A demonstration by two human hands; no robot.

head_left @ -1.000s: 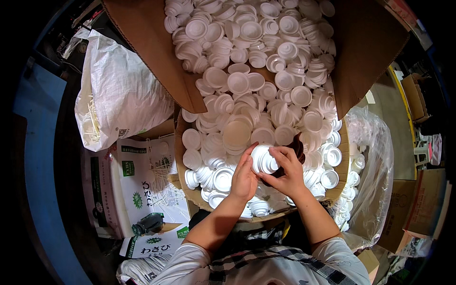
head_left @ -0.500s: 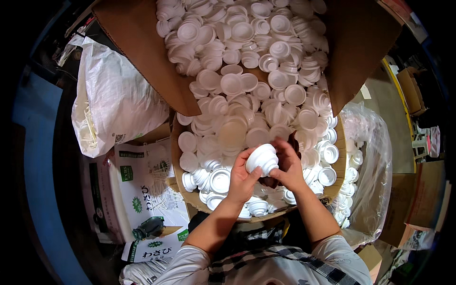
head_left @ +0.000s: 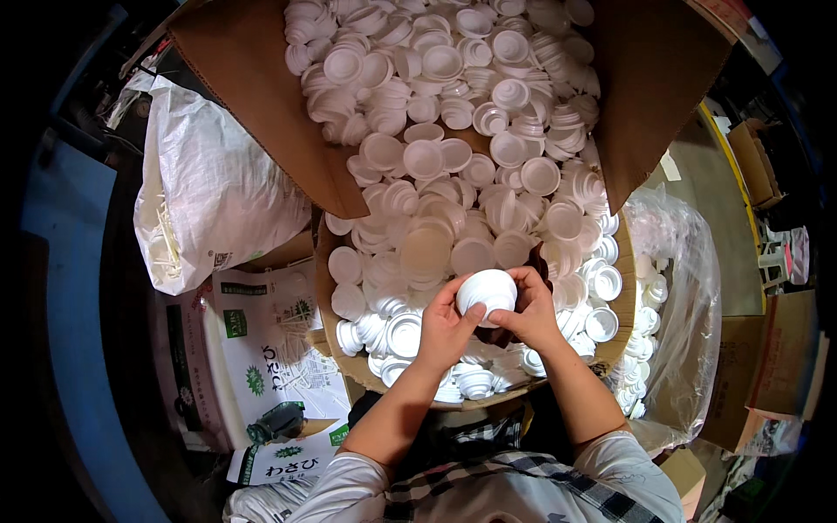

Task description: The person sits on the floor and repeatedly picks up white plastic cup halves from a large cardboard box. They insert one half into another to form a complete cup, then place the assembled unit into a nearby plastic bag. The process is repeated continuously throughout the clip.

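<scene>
While both hands met over the near end of the box (head_left: 261,96), a white cup (head_left: 486,292) sat between them, rim tilted up toward the camera. It looked like thin moulded plastic: very light, stiff enough to keep its round shape, smooth and probably a little slippery, and likely to dent if squeezed hard, so the rim and the side wall seemed the safest places to hold. It was plain white, shallow and round, with a rolled lip and no marking that could be made out. The left hand (head_left: 443,329) was closed on its left side with thumb and fingers; the right hand (head_left: 530,315) was closed on its right side, fingers curled behind it. Below and beyond lay a heap of like cups (head_left: 453,131), loose and in nested stacks, filling the cardboard box. A white woven sack (head_left: 209,183) stood to the left, and a clear bag (head_left: 676,305) holding more cups to the right.
</scene>
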